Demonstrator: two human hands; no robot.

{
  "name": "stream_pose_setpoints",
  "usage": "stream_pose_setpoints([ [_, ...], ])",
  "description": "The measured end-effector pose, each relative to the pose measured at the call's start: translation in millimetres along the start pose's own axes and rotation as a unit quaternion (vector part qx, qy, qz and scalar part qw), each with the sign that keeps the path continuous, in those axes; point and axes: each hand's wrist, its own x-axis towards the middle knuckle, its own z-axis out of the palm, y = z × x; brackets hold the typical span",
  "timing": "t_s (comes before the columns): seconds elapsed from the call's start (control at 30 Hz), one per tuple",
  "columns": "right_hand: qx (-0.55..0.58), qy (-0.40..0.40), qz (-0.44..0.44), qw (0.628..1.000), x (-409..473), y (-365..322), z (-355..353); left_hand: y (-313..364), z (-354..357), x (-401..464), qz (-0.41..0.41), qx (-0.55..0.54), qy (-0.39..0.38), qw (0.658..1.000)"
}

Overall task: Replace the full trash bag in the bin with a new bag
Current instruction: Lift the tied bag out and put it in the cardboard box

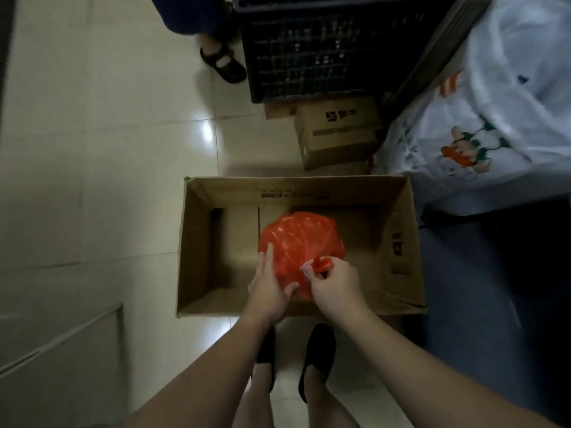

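Hidden under the red bag (301,242): part of the box (401,242) floor. Cut off at the top edge: a dark crate (324,57) and someone's leg.

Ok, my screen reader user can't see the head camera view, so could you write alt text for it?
Two bare hands work on a red plastic bag inside an open cardboard box on a tiled floor: the left hand presses its side while the right hand pinches its gathered top. A dark crate stands beyond.
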Motion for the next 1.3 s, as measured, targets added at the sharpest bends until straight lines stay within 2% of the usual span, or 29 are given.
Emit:
stream_pose_setpoints([
  [0.13,0.012,0.004,0.048,0.999,98,52,50,-62,42,83,-0.040,-0.029,-0.016,0.999],
  [0.33,-0.001,-0.011,0.057,0.998,184,111,105,-131,85,156,-0.096,-0.037,-0.054,0.993],
  [0.6,-0.083,-0.030,0.071,0.994,215,150,123,-160,99,182,-0.130,0.004,-0.129,0.983],
  [0.77,-0.122,-0.044,0.089,0.988,208,153,107,-142,80,181,-0.098,0.104,-0.103,0.984],
  [0.9,-0.091,-0.049,0.127,0.987,168,143,74,-99,59,156,-0.088,0.107,-0.101,0.985],
  [1.1,-0.014,0.004,0.136,0.991,45,76,-44,57,22,66,0.001,0.118,-0.181,0.976],
  [1.2,0.019,0.071,0.116,0.990,-42,33,-123,154,9,6,0.089,0.181,-0.217,0.955],
  [1.3,0.057,0.195,0.091,0.975,-143,0,-191,248,8,-69,0.219,0.242,-0.204,0.923],
])
